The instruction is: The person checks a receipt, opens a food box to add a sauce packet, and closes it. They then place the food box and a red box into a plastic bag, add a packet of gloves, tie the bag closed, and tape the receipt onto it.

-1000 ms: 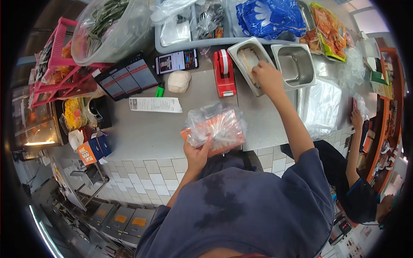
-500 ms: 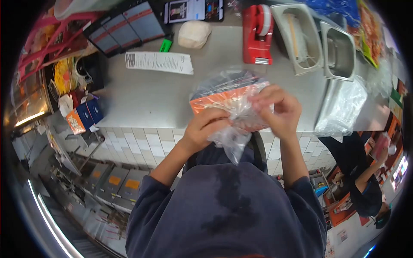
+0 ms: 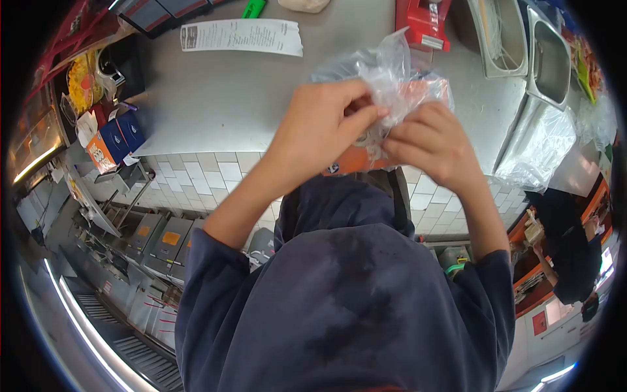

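A clear plastic bag [image 3: 392, 62] with an orange and dark box [image 3: 356, 161] inside it is at the near edge of the steel counter. My left hand [image 3: 320, 121] pinches the bag's bunched top between thumb and fingers. On the other side, my right hand [image 3: 437, 144] has its fingers curled into the plastic close to the box. Much of the box is hidden by both hands and the crumpled film. A printed receipt [image 3: 241, 37] lies on the counter beyond my left hand.
Beyond the bag stands a red tape dispenser [image 3: 421, 26]. Steel containers [image 3: 548, 62] and a stack of clear bags [image 3: 539, 147] sit at the right. A green marker [image 3: 253, 8] is at the far edge, blue-orange boxes [image 3: 116, 140] at the left. Another person [image 3: 565, 242] works at the right.
The view has shifted, with counter items now higher in the frame. My left hand has moved up to the bag's neck, and the bag's loose end now points away from me.
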Motion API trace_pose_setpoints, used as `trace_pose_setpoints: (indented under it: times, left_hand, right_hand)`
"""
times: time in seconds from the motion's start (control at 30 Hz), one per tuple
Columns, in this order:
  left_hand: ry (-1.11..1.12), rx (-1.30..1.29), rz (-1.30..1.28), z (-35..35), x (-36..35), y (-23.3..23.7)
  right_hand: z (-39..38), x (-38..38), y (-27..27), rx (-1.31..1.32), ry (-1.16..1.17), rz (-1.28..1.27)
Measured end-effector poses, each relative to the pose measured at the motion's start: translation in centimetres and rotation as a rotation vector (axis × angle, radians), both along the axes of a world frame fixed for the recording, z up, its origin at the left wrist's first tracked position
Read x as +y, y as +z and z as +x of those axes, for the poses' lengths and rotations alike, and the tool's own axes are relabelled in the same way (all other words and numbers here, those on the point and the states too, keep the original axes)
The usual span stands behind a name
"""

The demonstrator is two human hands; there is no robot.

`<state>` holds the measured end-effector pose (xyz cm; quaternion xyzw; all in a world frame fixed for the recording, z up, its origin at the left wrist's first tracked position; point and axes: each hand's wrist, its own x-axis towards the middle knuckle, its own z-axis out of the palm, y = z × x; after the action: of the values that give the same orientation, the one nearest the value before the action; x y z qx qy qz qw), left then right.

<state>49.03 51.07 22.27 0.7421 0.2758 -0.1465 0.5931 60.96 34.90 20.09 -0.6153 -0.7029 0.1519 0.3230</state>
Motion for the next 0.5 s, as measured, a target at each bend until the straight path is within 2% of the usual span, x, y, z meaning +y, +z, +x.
trace_pose_setpoints:
  times: [0.13,0.33,0.5]
  left_hand:
    - [0.003,-0.01,-0.066,0.7,0.2,-0.3]
    - [0.083,-0.035,-0.119,0.4,-0.3,-0.8]
    - [0.045,0.001,-0.051,0.5,-0.4,-0.3]
  right_hand:
    - [-0.4,0.0,0.2,-0.071,-0.097,-0.185]
    - [-2.1,-0.7,-0.6,0.097,-0.324,-0.169]
    - [-2.0,-0.7,-0.2,0.156,-0.33,-0.195]
